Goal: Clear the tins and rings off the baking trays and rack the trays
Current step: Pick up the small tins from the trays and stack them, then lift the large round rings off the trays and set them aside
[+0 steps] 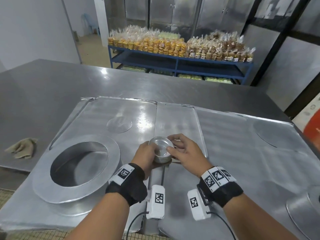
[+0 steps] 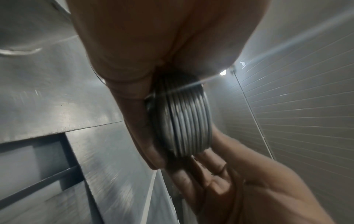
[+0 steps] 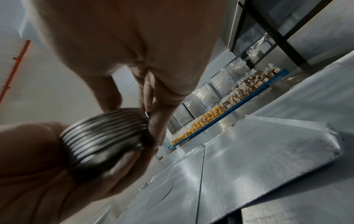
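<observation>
A stack of small round metal tins (image 1: 161, 151) is held just above the seam between two baking trays (image 1: 103, 115). My left hand (image 1: 149, 154) cups the stack's left side and bottom. My right hand (image 1: 178, 146) curls over its right rim, thumb on the near edge. The left wrist view shows the ribbed stack (image 2: 184, 118) on edge between my left thumb and the right hand's fingers (image 2: 210, 166). In the right wrist view the stack (image 3: 103, 136) sits pinched between both hands. A large tin ring (image 1: 76, 165) stands on the left tray.
A flat metal disc (image 1: 119, 124) lies on the left tray and another disc (image 1: 270, 134) on the right tray (image 1: 242, 153). Another ring (image 1: 304, 208) sits at the bottom right. A cloth (image 1: 22, 148) lies on the steel table. A blue shelf of bagged biscuits (image 1: 180, 49) stands behind.
</observation>
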